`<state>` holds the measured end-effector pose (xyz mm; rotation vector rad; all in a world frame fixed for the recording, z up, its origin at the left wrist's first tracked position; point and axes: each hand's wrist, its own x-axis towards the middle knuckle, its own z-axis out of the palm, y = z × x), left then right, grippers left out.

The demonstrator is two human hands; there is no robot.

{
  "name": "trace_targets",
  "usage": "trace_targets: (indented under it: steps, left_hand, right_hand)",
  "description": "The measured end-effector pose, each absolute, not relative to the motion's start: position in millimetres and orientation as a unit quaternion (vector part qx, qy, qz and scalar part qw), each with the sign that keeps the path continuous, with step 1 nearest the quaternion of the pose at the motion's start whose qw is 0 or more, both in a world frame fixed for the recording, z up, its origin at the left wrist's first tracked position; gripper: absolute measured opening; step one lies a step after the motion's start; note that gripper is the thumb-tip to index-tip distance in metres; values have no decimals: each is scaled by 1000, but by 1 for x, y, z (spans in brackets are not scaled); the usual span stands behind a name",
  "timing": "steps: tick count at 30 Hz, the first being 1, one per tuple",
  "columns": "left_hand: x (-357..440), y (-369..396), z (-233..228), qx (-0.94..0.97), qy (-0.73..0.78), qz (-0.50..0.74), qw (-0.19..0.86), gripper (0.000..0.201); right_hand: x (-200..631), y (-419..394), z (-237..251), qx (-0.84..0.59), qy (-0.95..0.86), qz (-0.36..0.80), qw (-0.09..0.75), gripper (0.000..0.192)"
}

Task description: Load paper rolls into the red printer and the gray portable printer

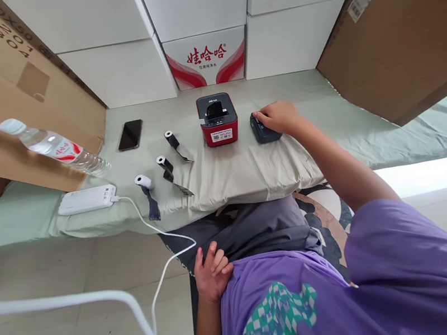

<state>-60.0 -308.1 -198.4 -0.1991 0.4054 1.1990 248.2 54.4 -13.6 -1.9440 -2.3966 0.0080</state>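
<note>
My right hand [281,117] reaches out to a small dark box-shaped device [265,131] on the cloth, its fingers bent over the top and far edge. The underside of those fingers is hidden. Just left of that device stands a red and black cube-shaped device [219,125] with a white label on its front. On my lap lies my left hand [213,272], palm up, fingers loosely bent and apart, with nothing in it. Three small white rolls with dark tails partly unwound, the nearest roll [144,182] among them, lie left of the cube.
A black phone [131,135], a tilted-looking water bottle [60,150] and a white power bank [87,200] with a white cable [165,234] occupy the left. White boxes [206,60] line the back; cardboard boxes stand left [23,80] and right [405,31]. The cloth [226,181] has a front edge near my lap.
</note>
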Motion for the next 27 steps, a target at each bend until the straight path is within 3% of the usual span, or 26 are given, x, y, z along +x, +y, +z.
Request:
trace_targets:
  steps: [10, 16, 19, 27]
  left_hand:
    - [-61, -309, -200, -100, 195, 545, 810, 41]
    - [-60, -307, -202, -102, 167, 535, 822, 41]
    - [-60, -307, -202, -103, 176, 541, 816, 40]
    - [-58, -305, -199, -136, 213, 551, 796, 47]
  right_hand:
    - [245, 50, -15, -644, -764, 3, 20, 64]
    - [208, 2, -40, -569, -800, -21, 189, 54]
    - [170, -17, -44, -516, -831, 8, 208, 54]
    - [80, 1, 3, -502, -858, 37, 107, 56]
